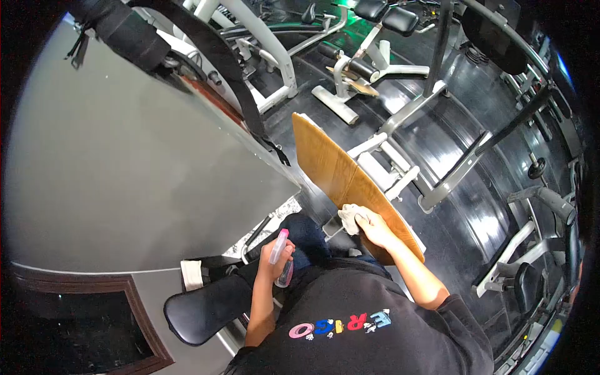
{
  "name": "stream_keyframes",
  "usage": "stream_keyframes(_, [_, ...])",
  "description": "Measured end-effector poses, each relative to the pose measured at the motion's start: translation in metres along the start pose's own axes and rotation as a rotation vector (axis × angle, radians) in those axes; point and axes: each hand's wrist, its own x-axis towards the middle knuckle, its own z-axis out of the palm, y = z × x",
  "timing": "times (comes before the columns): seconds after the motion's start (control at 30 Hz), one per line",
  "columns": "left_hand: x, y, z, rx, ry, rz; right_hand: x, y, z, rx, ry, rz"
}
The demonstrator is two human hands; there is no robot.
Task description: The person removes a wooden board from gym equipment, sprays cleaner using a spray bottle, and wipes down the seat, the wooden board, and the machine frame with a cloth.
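My left hand (272,265) is closed around a clear spray bottle (279,247) with a pink nozzle tip, held upright in front of my body. The lower part of the bottle shows below my fingers. My right hand (375,230) grips a crumpled, whitish cloth (349,219) and presses it on the face of a brown wooden board (328,169). The board stands on edge at a slant, with a pale backing along its far side. My right fingers are partly hidden behind the cloth.
A grey wall (144,156) rises close on my left, with a dark-framed panel (134,300) low on it. A black padded seat (200,312) stands by my left arm. Gym machines with white frames (340,103) and black straps (240,81) stand ahead on dark flooring.
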Motion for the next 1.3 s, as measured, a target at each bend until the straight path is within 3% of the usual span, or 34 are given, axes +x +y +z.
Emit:
stream_keyframes(0.07, [0.012, 0.008, 0.001, 0.031, -0.008, -0.009, 0.004, 0.006, 0.004, 0.006, 0.035, -0.071])
stream_keyframes(0.27, [0.043, 0.011, -0.002, 0.011, -0.033, 0.017, 0.019, 0.02, 0.014, 0.128, 0.134, -0.023])
stream_keyframes(0.4, [0.097, 0.002, -0.004, -0.066, -0.112, 0.044, 0.035, -0.024, 0.018, 0.224, 0.156, -0.03])
stream_keyframes(0.57, [0.168, 0.0, -0.025, 0.009, -0.316, 0.148, 0.043, -0.012, 0.032, -0.077, 0.335, -0.068])
stream_keyframes(0.67, [0.211, -0.003, -0.048, 0.18, -0.415, 0.171, 0.052, -0.013, 0.041, -0.142, 0.46, 0.014])
stream_keyframes(0.77, [0.246, -0.004, -0.071, 0.158, -0.494, 0.134, 0.069, -0.009, 0.053, -0.186, 0.533, 0.132])
stream_keyframes(0.83, [0.267, -0.013, -0.087, 0.192, -0.542, 0.175, 0.084, -0.006, 0.066, -0.146, 0.621, 0.073])
stream_keyframes(0.9, [0.282, -0.011, -0.103, 0.196, -0.61, 0.354, 0.094, -0.012, 0.074, -0.164, 0.646, 0.229])
stream_keyframes(1.0, [0.303, -0.021, -0.126, 0.179, -0.615, 0.435, 0.112, -0.006, 0.091, -0.124, 0.732, 0.192])
stream_keyframes(1.07, [0.316, -0.033, -0.137, 0.219, -0.62, 0.555, 0.119, -0.007, 0.103, 0.005, 0.813, 0.318])
stream_keyframes(1.17, [0.323, -0.024, -0.146, 0.262, -0.656, 0.456, 0.138, 0.018, 0.134, 0.138, 1.013, 0.158])
stream_keyframes(1.3, [0.329, -0.016, -0.143, 0.267, -0.695, 0.462, 0.16, 0.015, 0.183, 0.391, 1.002, 0.108])
